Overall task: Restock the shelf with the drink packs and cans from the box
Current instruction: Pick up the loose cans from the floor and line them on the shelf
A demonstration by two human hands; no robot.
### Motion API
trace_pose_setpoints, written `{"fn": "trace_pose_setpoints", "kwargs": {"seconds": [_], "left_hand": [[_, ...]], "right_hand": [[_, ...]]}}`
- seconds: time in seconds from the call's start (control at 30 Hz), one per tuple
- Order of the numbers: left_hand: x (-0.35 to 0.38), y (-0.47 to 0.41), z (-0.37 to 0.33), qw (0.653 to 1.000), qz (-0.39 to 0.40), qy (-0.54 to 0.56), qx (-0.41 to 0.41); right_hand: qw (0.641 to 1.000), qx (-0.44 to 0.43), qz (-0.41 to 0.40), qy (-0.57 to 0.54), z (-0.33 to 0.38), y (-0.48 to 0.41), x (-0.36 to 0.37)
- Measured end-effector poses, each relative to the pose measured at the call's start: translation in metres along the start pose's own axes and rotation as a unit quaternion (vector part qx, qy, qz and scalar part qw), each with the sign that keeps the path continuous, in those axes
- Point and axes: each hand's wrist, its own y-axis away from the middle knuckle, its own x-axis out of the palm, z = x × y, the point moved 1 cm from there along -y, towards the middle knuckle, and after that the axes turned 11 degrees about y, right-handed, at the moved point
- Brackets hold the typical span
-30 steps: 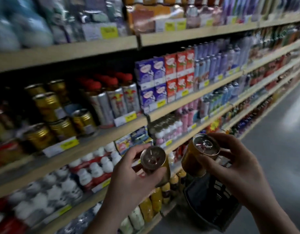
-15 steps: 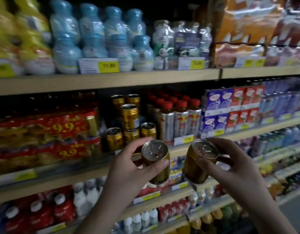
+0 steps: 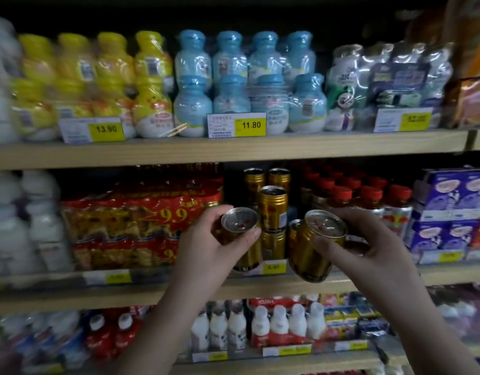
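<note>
Risk starts in my grip: my left hand [image 3: 214, 249] curls round one gold can [image 3: 240, 220], near upright, my right hand [image 3: 368, 247] round a tilted can [image 3: 312, 250] at the shelf [image 3: 152, 290] edge. Just behind, the stacked cans [image 3: 273, 209] leave a narrow gap; a nudge could topple them.

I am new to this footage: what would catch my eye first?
At the centre, the left hand grips one gold can and the right hand another gold can, before stacked cans on the middle shelf. Above, yellow bottle packs and blue bottle packs fill the upper shelf.
</note>
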Motion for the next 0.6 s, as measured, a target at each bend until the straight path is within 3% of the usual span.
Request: {"fn": "trace_pose_setpoints", "kwargs": {"seconds": [0.23,0.6], "left_hand": [[0.011,-0.038,-0.003,0.988,-0.061,-0.123,0.068],[0.057,-0.070,0.004,0.974,-0.027,-0.224,0.025]], "right_hand": [[1.000,0.000,0.016,-0.015,-0.009,-0.013,-0.009],[1.000,-0.003,0.016,-0.019,-0.022,-0.002,-0.036]]}}
